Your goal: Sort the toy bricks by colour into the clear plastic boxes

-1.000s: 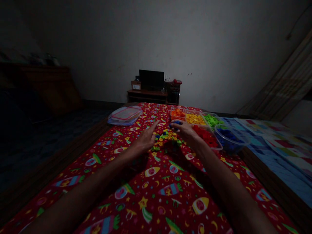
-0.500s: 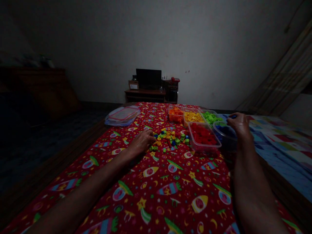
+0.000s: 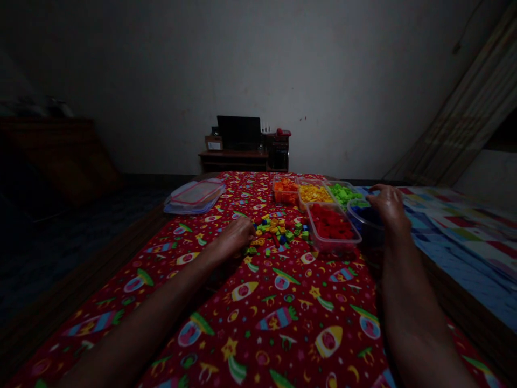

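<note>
My left hand (image 3: 238,234) rests at the left edge of a mixed pile of small toy building bricks (image 3: 280,230) in yellow, green, blue and red. Its fingers are curled down and closed; whatever they grip is hidden. Over at the right, my right hand (image 3: 388,205) hangs above the rim of a round clear tub (image 3: 365,221) of dark blue bricks. Its thumb and forefinger look parted, and no brick shows between them. Just left of that tub stands a clear box (image 3: 333,229) of red bricks.
Behind are boxes of orange bricks (image 3: 286,189), yellow bricks (image 3: 315,194) and green bricks (image 3: 342,194). Stacked clear lids (image 3: 196,195) lie at the far left of the red patterned cloth (image 3: 258,291). A desk with a monitor (image 3: 238,132) stands against the wall.
The blue brick seen in my right fingers is no longer visible there, and that hand is slightly lower over the tub. My left hand stays by the pile. The whole view has shifted slightly.
</note>
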Tool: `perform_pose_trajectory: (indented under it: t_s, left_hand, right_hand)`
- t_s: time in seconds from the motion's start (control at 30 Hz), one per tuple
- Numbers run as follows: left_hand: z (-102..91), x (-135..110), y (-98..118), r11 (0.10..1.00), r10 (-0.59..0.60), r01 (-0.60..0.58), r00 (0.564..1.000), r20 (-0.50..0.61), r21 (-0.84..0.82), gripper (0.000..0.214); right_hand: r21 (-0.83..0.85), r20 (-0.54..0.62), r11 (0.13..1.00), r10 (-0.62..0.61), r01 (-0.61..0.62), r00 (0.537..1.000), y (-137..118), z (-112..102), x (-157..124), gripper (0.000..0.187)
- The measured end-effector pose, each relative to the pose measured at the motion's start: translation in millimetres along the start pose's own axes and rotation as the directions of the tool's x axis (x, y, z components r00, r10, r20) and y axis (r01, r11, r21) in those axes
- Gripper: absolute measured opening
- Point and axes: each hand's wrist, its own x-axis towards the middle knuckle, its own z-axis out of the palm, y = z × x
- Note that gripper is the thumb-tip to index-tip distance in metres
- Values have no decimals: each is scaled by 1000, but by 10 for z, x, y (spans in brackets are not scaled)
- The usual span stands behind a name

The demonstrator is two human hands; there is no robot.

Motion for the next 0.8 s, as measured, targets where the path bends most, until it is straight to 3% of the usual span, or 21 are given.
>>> perform_pose_trajectory:
  t_s: [0.2,0.43,0.53,0.63,0.7,0.73,0.8]
  left_hand:
    - [-94,-8,120,989,21,-24,1000,19,143,16]
    - [-354,152,24,989,-91,99,993,-79,112,24]
    - [-287,223,-41,994,-11,20,996,-87,104,24]
    - [-143,246,-68,997,58,-57,998,-20,61,21]
    - [-74,238,-63,997,59,-59,998,0,42,18]
    - [-55,231,-58,998,51,-51,999,2,35,17]
    - [-41,216,-51,999,41,-41,999,-3,16,16]
  right_hand:
    - [16,-26,1000,26,-26,999,-247,-104,-38,31]
    - [-102,63,994,36,-30,997,-158,-56,-36,28]
    - [-61,28,998,-11,13,1000,-283,-135,-41,29]
    - [77,34,985,-156,153,987,-632,-230,-120,27]
    - [218,136,932,-324,290,936,-942,-248,-263,25]
    - [278,226,892,-421,356,878,-1100,-237,-367,23]
    - [356,421,808,-587,469,691,-1386,-177,-622,23]
